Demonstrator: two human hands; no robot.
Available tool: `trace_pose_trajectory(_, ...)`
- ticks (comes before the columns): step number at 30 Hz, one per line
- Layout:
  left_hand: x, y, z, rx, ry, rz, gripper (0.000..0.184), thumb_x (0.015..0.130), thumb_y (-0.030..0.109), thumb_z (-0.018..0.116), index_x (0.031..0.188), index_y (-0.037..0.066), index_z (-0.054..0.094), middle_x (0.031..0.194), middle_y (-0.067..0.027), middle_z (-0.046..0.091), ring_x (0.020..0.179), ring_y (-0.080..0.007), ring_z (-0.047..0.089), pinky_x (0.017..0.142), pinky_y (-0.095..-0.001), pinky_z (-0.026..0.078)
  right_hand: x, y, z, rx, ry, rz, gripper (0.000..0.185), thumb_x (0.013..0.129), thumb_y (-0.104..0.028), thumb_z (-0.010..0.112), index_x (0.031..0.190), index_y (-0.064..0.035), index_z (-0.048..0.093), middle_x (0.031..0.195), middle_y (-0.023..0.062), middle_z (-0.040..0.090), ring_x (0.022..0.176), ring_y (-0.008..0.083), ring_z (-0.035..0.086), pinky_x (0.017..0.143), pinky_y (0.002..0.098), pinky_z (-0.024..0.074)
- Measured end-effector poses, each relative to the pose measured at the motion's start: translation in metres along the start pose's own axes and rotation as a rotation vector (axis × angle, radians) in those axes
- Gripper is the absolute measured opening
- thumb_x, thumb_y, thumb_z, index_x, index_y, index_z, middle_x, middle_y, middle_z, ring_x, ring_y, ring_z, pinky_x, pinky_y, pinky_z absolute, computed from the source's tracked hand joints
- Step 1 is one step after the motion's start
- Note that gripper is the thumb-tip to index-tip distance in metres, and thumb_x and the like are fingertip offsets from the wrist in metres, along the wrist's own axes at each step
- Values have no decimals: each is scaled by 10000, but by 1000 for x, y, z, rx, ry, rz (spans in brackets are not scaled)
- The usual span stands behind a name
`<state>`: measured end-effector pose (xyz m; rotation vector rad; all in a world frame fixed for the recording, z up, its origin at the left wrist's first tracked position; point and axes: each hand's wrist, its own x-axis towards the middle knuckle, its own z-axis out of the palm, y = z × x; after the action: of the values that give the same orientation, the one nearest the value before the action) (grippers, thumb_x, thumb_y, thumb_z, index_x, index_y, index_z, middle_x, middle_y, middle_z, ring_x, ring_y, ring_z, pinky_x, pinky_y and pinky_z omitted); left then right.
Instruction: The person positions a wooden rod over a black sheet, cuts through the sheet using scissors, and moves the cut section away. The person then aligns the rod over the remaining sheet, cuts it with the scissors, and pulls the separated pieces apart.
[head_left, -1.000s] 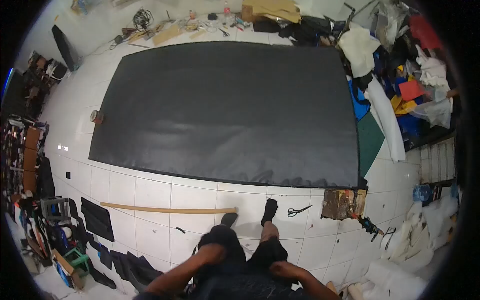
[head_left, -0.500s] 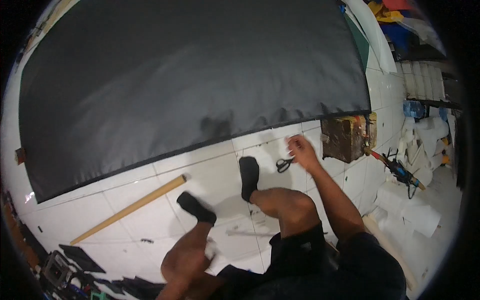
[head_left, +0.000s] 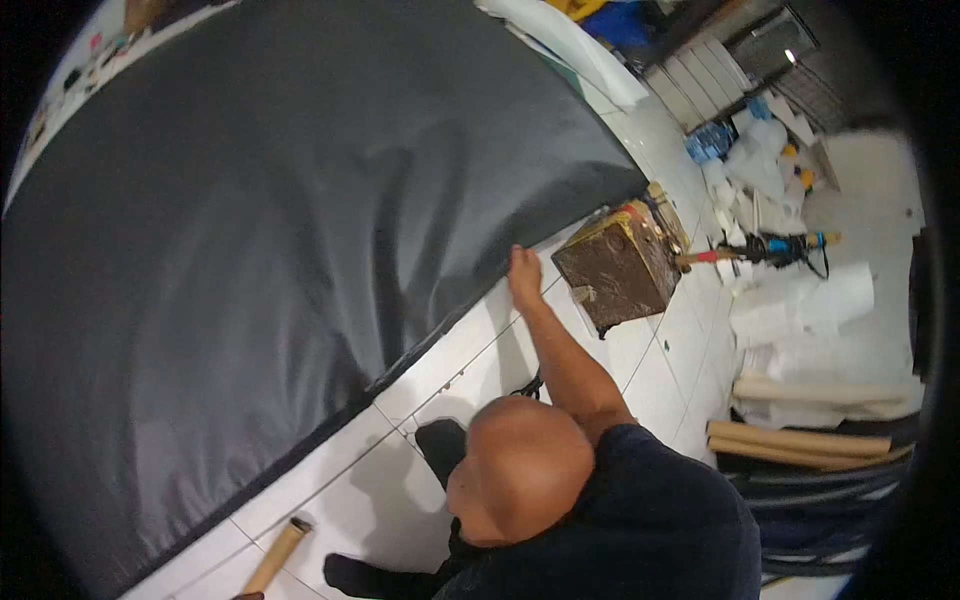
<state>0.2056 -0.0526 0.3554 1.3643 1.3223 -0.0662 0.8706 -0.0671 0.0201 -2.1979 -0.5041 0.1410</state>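
A large black leather-like sheet (head_left: 250, 200) spreads over the left and middle of the view, with soft folds running across it. At its near edge, just left of the box, my right hand (head_left: 524, 280) has its fingers closed on the border. Black scissors (head_left: 530, 388) lie on the floor below that hand, partly hidden by my bent knee. My left hand does not show clearly. A small skin-coloured patch sits at the bottom edge by a cardboard tube (head_left: 275, 556), and I cannot tell what body part it is.
A worn brown box (head_left: 620, 265) stands at the sheet's right corner. Behind it, a stick wrapped in dark cord (head_left: 780, 248), white rolls (head_left: 800, 300) and more cardboard tubes (head_left: 800, 440) occupy the right side. White floor tiles (head_left: 470, 365) border the sheet.
My view has turned and come closer to the right corner. My right hand has moved from beside the scissors up to the sheet's edge. Folds now show in the sheet.
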Motion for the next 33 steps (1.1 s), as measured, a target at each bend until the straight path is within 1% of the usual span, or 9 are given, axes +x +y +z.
trace_pose_trajectory(8, 21, 22, 17, 1, -91, 184, 376, 885, 79, 680, 1237, -7, 580, 923, -34, 556, 855, -139, 497, 808, -290, 436, -55, -59, 92, -115, -339, -64, 337, 976, -278, 490, 1017, 41, 593, 1052, 278, 625, 1013, 437, 595, 858, 498, 445)
trace_pose_trajectory(12, 11, 10, 2, 87, 162, 344, 330, 885, 193, 677, 1151, 6, 620, 898, -59, 614, 827, -156, 567, 761, -311, 474, -11, 14, 92, -369, 75, -464, 278, 914, -150, 461, 1078, 18, 610, 1011, 240, 640, 979, 384, 591, 882, 491, 451)
trace_pose_trajectory(13, 17, -17, -12, 51, 199, 334, 344, 879, 231, 678, 1148, 26, 613, 929, -67, 641, 856, -151, 611, 790, -302, 492, 2, 13, 81, 264, 49, 147, 331, 966, -243, 427, 1004, 0, 648, 920, 160, 628, 905, 306, 585, 823, 431, 441)
trace_pose_trajectory(17, 92, -153, -41, -256, 628, 48, 306, 926, 241, 627, 1106, -6, 603, 879, -40, 604, 799, -133, 554, 713, -290, 475, 53, 116, 47, 267, 149, 85, 389, 995, -372, 454, 897, -25, 604, 836, 90, 605, 716, 242, 570, 646, 384, 454)
trace_pose_trajectory(21, 137, -267, -10, -553, 726, -237, 351, 911, 236, 647, 1178, 28, 555, 894, -35, 558, 749, -114, 509, 626, -268, 439, 65, 175, -2, 275, -165, 389, 451, 984, -411, 553, 1172, -2, 574, 994, 119, 592, 648, 207, 577, 512, 310, 440)
trace_pose_trajectory(26, 162, -342, 14, -660, 1023, -387, 501, 887, 288, 699, 1289, 45, 523, 963, -96, 577, 848, -205, 566, 723, -345, 488, -71, 9, -10, -237, -65, -272, 508, 945, -369, 624, 1269, 9, 525, 1097, 169, 613, 972, 275, 596, 890, 398, 459)
trace_pose_trajectory(28, 168, -364, 16, 235, 1134, -185, 662, 888, 357, 691, 1438, 83, 443, 1415, -287, 393, 1301, -434, 399, 1092, -482, 320, -112, -23, 5, -347, -344, -575, 570, 928, -391, 633, 1351, -41, 479, 1259, 184, 554, 1151, 327, 539, 1027, 443, 391)
trace_pose_trajectory(29, 168, -356, 19, 233, 1129, -185, 662, 888, 357, 691, 1438, 83, 443, 1415, -287, 393, 1301, -434, 399, 1092, -482, 320, -128, -36, 16, -438, -483, -732, 612, 919, -426, 633, 1400, -92, 456, 1381, 181, 493, 1256, 351, 493, 1078, 468, 357)
trace_pose_trajectory(33, 167, -316, 22, 410, 986, -135, 695, 922, 400, 631, 1459, 30, 390, 1518, -301, 243, 1404, -449, 284, 1141, -480, 283, -168, -60, 43, -792, -583, -735, 685, 925, -569, 527, 1494, -227, 356, 1556, 150, 275, 1445, 340, 247, 1146, 573, 212)
